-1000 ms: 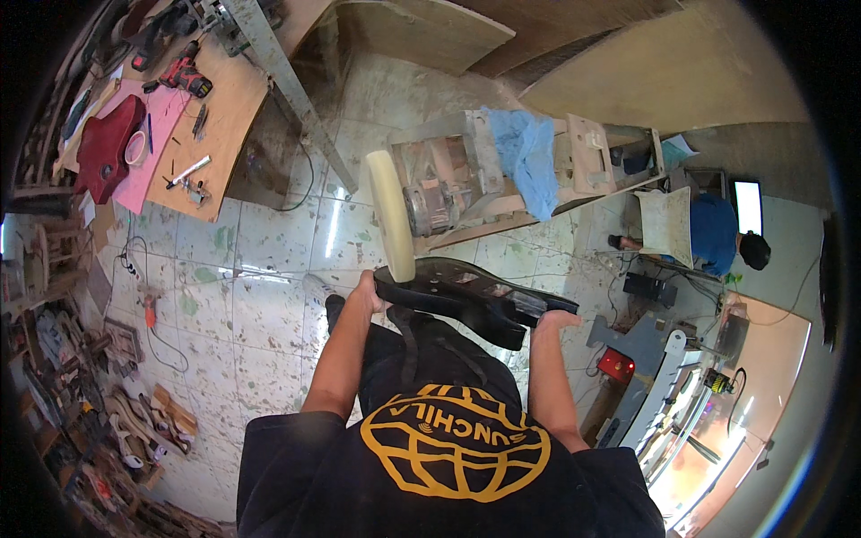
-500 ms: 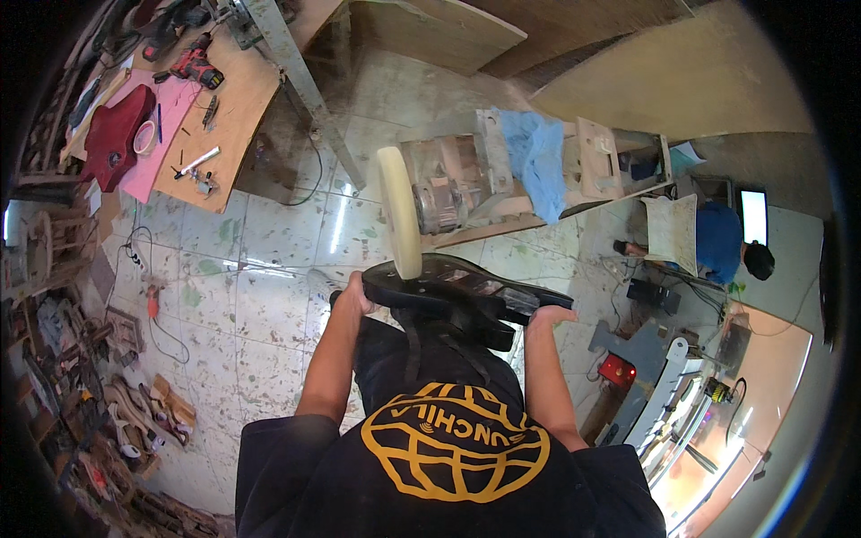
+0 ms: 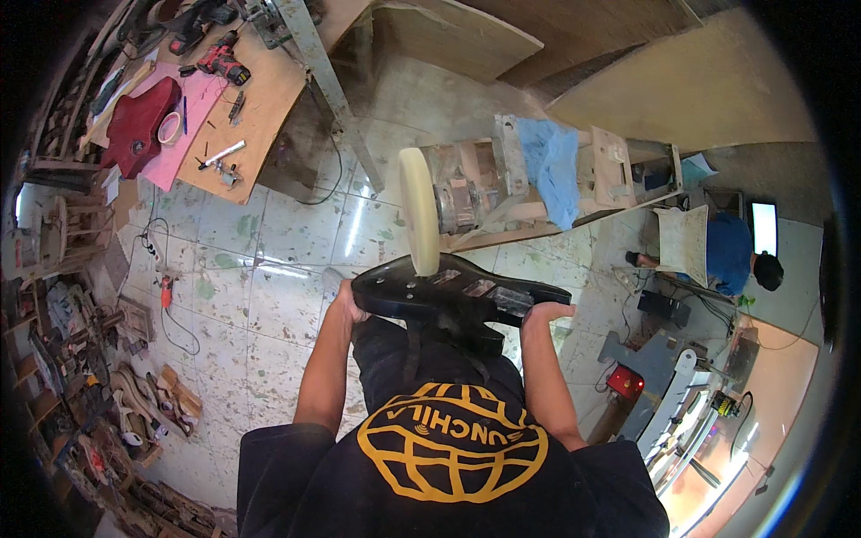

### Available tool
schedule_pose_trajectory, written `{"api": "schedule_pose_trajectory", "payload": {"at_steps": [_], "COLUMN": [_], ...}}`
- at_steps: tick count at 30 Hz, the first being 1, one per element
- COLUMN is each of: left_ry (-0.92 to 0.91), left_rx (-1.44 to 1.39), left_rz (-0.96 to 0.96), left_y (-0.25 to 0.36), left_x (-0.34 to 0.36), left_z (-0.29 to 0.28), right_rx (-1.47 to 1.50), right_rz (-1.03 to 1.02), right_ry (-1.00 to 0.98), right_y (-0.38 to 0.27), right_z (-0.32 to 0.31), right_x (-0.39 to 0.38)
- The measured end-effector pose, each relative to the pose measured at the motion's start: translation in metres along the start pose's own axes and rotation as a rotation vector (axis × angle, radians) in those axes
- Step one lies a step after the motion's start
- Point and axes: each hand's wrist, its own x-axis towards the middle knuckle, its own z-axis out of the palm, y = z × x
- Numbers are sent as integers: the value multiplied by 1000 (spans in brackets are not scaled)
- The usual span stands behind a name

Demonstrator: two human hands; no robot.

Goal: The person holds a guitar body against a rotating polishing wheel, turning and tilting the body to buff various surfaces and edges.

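Observation:
A glossy black electric guitar body (image 3: 386, 291) is held level in front of me, with pickup cutouts on its upper face. My left hand (image 3: 351, 303) grips its rounded left end, the fingers partly hidden underneath. At the other end, my right hand (image 3: 545, 314) is closed on the horn edge, thumb pointing right and fingers below the body. The lower rim of a pale yellow buffing wheel (image 3: 420, 211) meets the top face between my hands, nearer the left one. Whether the wheel spins cannot be made out.
Behind the wheel stands its motor (image 3: 459, 204) on a wooden frame, draped with a blue cloth (image 3: 549, 166). A workbench (image 3: 269, 125) at upper left carries a red guitar body (image 3: 143, 130) and a cordless drill (image 3: 222, 61). A person (image 3: 731, 255) sits at far right. Wood pieces (image 3: 134, 403) crowd the lower left.
The guitar body has shifted left relative to the wheel, and its top face shows more. The wheel's contact lies farther from my left hand. The whole view has swung slightly.

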Motion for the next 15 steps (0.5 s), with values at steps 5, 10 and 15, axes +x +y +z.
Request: {"api": "schedule_pose_trajectory", "payload": {"at_steps": [5, 10, 15], "left_ry": [2, -23, -48], "left_rx": [-24, -65, -41], "left_rz": [-17, 25, 75], "left_y": [5, 5, 8], "left_x": [-18, -37, -76], "left_z": [-7, -17, -17], "right_rx": [4, 4, 55], "right_rz": [47, 72, 54], "right_ry": [-34, -49, -155], "right_y": [-1, 9, 37], "right_z": [6, 3, -14], "right_x": [-24, -26, -3]}}
